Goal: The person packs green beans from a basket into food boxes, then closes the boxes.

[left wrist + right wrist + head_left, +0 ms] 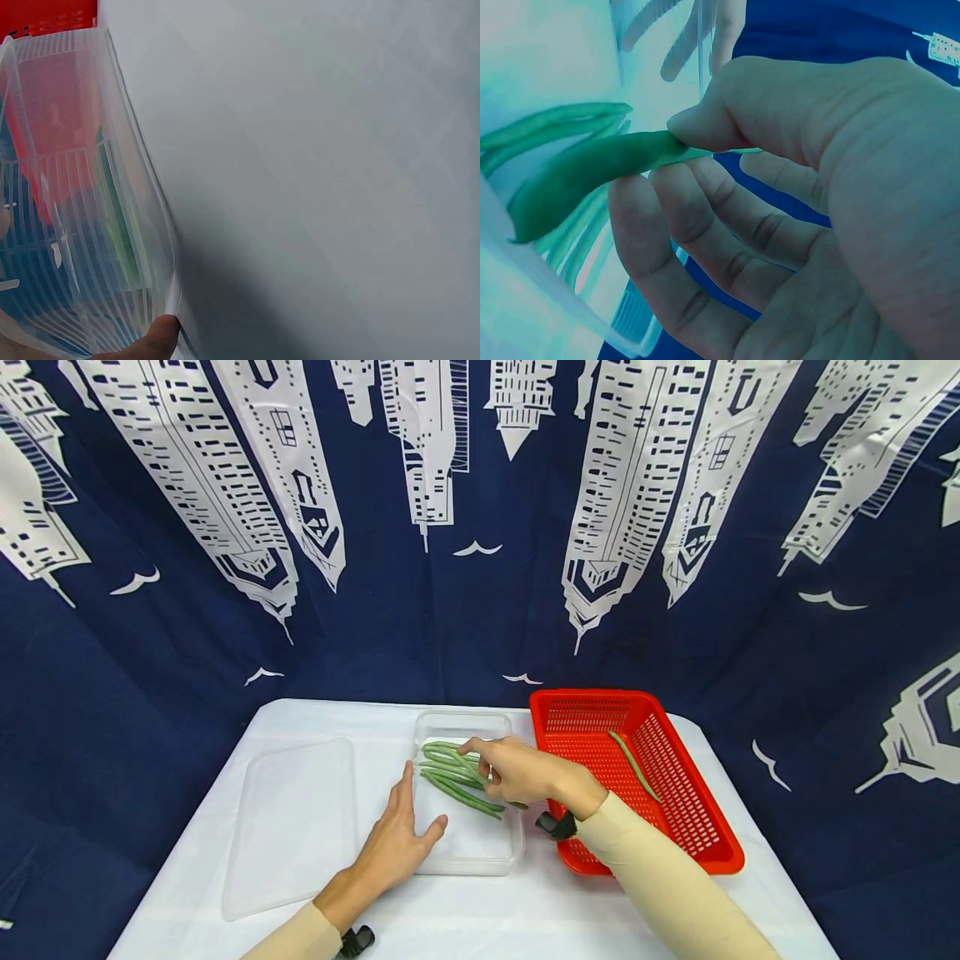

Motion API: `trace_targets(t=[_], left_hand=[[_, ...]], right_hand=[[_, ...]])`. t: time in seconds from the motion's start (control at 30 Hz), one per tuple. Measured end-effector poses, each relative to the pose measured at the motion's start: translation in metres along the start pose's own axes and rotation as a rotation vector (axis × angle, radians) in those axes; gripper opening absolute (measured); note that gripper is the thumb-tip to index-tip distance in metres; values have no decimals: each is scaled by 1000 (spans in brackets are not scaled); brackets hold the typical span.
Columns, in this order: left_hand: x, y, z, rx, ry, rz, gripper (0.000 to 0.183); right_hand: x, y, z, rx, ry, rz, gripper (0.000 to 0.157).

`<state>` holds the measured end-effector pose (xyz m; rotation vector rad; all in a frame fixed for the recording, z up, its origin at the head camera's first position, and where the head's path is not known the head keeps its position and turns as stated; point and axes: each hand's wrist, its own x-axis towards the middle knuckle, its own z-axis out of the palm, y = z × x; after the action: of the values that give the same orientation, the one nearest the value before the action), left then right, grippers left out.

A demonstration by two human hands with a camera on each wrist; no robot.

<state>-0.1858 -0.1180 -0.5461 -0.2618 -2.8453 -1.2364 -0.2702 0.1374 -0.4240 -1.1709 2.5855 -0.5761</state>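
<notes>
Over the clear plastic container, my right hand pinches a green bean between thumb and fingertips. Several other green beans lie side by side in the container, partly hidden under that hand. My left hand is at the container's left side, fingers extended and thumb spread. In the left wrist view, a fingertip touches the edge of the ribbed clear container. A red plastic basket stands to the right, with a single green bean inside.
A flat translucent lid lies on the white table, left of the container. Behind the table hangs a dark blue cloth printed with white buildings. The basket's left edge stands close to the container.
</notes>
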Motion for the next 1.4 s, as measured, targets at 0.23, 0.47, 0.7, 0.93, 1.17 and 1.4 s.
trace_targets(t=[0.23, 0.47, 0.7, 0.93, 1.17, 1.4], left_hand=[[0, -2, 1, -7, -20, -9, 112], [0, -3, 2, -3, -25, -16, 111], [1, -2, 2, -8, -22, -12, 111], [1, -2, 1, -11, -22, -6, 111], [0, -2, 2, -7, -14, -4, 111], [-1, -2, 1, -10, -1, 0, 111]], right_hand=[[10, -4, 12, 11, -32, 3, 64], [18, -2, 22, 15, -65, 14, 66], [22, -1, 27, 4, -73, 22, 67], [24, 0, 30, -6, -61, 10, 66], [19, 4, 30, 3, -33, 22, 59], [11, 7, 24, -26, 26, 4, 53]])
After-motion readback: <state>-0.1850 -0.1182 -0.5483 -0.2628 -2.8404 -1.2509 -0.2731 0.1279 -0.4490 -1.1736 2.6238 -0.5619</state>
